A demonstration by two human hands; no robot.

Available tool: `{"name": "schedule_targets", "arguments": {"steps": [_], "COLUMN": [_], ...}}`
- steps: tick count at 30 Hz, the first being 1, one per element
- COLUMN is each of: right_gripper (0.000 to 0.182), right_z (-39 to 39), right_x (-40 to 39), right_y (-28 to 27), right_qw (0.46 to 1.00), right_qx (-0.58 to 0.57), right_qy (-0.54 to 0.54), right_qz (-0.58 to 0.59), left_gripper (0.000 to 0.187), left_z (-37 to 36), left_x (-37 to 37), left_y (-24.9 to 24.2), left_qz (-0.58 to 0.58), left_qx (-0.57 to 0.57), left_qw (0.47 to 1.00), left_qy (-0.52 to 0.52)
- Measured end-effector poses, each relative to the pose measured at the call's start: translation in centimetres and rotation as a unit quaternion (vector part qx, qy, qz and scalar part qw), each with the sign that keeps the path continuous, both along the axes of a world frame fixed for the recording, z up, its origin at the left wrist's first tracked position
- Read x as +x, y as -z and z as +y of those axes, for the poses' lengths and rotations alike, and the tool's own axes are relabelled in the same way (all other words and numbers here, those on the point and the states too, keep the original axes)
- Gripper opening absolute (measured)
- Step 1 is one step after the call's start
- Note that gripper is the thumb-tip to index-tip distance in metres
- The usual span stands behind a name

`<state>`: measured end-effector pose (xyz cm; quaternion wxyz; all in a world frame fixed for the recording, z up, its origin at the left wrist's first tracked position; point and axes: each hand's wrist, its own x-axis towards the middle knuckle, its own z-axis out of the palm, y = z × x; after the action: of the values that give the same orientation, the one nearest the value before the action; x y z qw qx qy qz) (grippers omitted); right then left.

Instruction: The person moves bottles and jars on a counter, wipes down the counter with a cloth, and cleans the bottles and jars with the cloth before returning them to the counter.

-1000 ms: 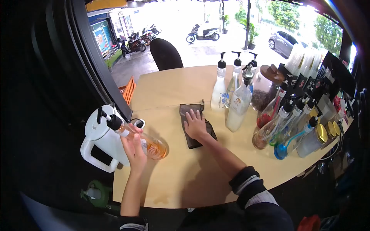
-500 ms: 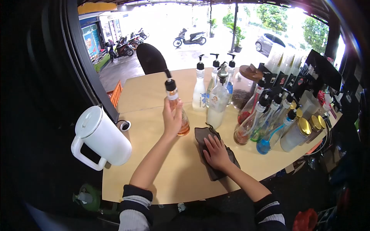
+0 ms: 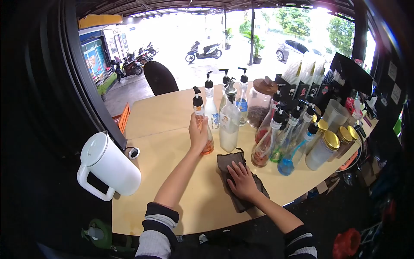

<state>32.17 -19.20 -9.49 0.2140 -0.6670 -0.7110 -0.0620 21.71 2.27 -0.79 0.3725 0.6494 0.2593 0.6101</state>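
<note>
My left hand (image 3: 199,137) is wrapped around the body of a clear pump bottle (image 3: 209,146) with a black pump top and orange liquid in it. The bottle stands nearly upright over the table, close beside a glass bottle with a metal spout (image 3: 230,125) and a white pump bottle (image 3: 210,103). Fingers spread, my right hand (image 3: 243,183) lies flat on a folded dark cloth (image 3: 227,162) on the tabletop. To the right of the cloth stand pump bottles holding red (image 3: 261,154), green (image 3: 277,154) and blue (image 3: 286,166) liquid.
A large white pitcher (image 3: 114,166) and a small cup (image 3: 133,153) stand at the left table edge. Farther right are a wooden-lidded jar (image 3: 258,103), gold-lidded jars (image 3: 322,151) and stacked plastic cups (image 3: 292,71). A dark chair (image 3: 159,78) stands behind the wooden table (image 3: 159,129).
My left hand has carried the orange-liquid bottle rightward, nearer the spouted bottle. My right hand stays flat on the cloth. The whole view has shifted slightly.
</note>
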Motion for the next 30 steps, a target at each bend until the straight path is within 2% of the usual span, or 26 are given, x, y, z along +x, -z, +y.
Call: {"name": "schedule_targets", "arguments": {"steps": [2, 4, 8, 10, 14, 16, 17, 19, 22, 26, 28, 30], "right_gripper": [0.053, 0.054, 0.055, 0.055, 0.054, 0.055, 0.055, 0.055, 0.056, 0.057, 0.057, 0.058], "right_z": [0.1, 0.3, 1.1, 1.3, 1.4, 1.4, 1.4, 1.4, 1.3, 1.3, 1.4, 1.4], "right_x": [0.0, 0.0, 0.3, 0.2, 0.4, 0.3, 0.2, 0.2, 0.3, 0.3, 0.3, 0.4], "right_y": [-0.2, -0.2, -0.2, -0.3, 0.1, 0.0, 0.0, -0.2, -0.4, -0.7, -0.6, -0.5], "right_qw": [1.000, 1.000, 0.999, 0.999, 0.999, 0.999, 0.999, 0.999, 0.999, 0.998, 0.998, 0.998], "right_qx": [-0.002, -0.005, -0.002, -0.005, -0.007, -0.011, -0.014, -0.018, -0.028, -0.050, -0.056, -0.061], "right_qy": [-0.003, -0.006, -0.029, -0.032, -0.033, -0.031, -0.027, -0.029, -0.031, -0.033, -0.032, -0.029], "right_qz": [-0.012, -0.021, -0.032, -0.030, -0.038, -0.039, -0.039, -0.034, -0.027, -0.022, -0.018, -0.013], "left_gripper": [0.029, 0.040, 0.054, 0.068, 0.070, 0.071, 0.071, 0.072, 0.073, 0.074, 0.074, 0.074], "left_z": [0.4, 0.6, 1.1, 1.4, 1.3, 2.7, 3.4, 4.7, 6.4, 7.7, 9.1, 10.1], "left_x": [-0.2, -0.5, -2.1, -3.3, -4.7, -5.1, -5.3, -5.3, -4.5, -3.0, -2.2, -1.4], "left_y": [0.2, 0.4, 2.5, 3.7, 3.1, 4.4, 4.7, 4.2, 3.4, 2.8, 3.7, 4.6], "left_qz": [0.008, 0.021, 0.075, 0.057, 0.067, 0.055, 0.056, 0.072, 0.054, 0.077, 0.122, 0.103], "left_qx": [-0.002, -0.018, 0.021, -0.141, -0.183, -0.159, -0.159, -0.083, -0.037, -0.039, -0.018, -0.016], "left_qw": [1.000, 0.999, 0.997, 0.970, 0.961, 0.978, 0.978, 0.994, 0.998, 0.994, 0.988, 0.990], "left_qy": [-0.002, 0.047, 0.027, 0.191, 0.196, 0.128, 0.126, 0.020, -0.021, -0.061, -0.096, -0.092]}}
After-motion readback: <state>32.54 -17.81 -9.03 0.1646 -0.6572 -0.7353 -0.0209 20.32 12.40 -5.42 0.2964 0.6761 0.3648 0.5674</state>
